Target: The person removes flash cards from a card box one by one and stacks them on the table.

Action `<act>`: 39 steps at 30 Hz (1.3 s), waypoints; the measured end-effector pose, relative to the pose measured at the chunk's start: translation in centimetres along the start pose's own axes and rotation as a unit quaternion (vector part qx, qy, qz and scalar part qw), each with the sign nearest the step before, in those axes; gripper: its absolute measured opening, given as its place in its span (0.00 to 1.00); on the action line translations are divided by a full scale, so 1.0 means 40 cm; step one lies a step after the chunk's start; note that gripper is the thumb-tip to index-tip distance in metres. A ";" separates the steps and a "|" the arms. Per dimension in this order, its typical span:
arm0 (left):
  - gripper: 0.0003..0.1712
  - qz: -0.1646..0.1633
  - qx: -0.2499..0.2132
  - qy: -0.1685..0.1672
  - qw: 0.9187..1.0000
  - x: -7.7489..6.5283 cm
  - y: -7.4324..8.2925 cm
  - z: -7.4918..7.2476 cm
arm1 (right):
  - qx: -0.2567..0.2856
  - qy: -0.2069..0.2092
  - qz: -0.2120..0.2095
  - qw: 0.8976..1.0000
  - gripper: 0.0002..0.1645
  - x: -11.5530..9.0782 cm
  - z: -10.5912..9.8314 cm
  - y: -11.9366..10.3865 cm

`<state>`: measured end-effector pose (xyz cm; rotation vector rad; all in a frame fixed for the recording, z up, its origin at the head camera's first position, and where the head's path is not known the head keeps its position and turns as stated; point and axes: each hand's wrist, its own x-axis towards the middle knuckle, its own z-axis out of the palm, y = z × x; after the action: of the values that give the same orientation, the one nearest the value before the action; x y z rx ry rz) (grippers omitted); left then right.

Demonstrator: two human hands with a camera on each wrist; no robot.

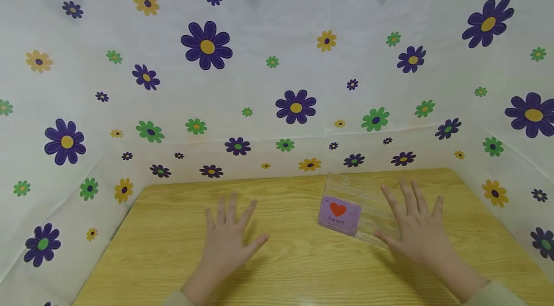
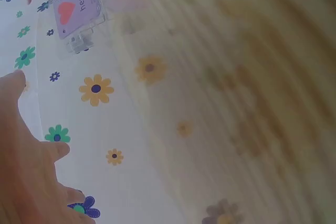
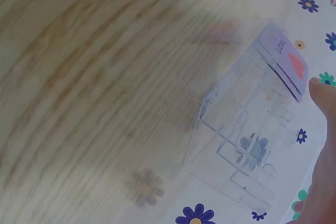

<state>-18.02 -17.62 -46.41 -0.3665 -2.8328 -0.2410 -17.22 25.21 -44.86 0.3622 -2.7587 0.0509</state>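
Observation:
A clear plastic holder [image 3: 233,140] stands on the wooden table right of centre. In its left part sits a purple card [image 1: 339,216] with a red heart and the word "heart". My right hand [image 1: 417,234] is spread with straight fingers, overlapping the holder's right end in the head view and holding nothing. Left of the holder, my left hand [image 1: 227,243] is spread as well, fingers apart and nothing in it. The left wrist view shows the left hand's fingers at the left edge, with the card [image 2: 77,3] farther off at the top.
The wood-grain table [image 1: 285,267] has a glossy surface that mirrors the holder and the flowers. White cloth [image 1: 259,22] with purple, yellow and green flowers rises behind the table and along both its sides.

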 end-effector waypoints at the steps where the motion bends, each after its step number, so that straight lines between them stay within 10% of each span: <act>1: 0.49 0.001 -0.001 -0.001 1.000 0.004 0.004 0.002 | 0.002 0.001 0.001 1.000 0.64 0.001 0.001 0.001; 39: 0.50 0.065 -0.045 -0.038 0.996 0.153 0.167 0.077 | 0.019 -0.016 0.048 0.999 0.67 0.016 0.032 0.073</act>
<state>-22.67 -9.28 -46.69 -0.5888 -2.8643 -0.3361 -18.99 27.76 -45.79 0.2432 -2.8082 0.1238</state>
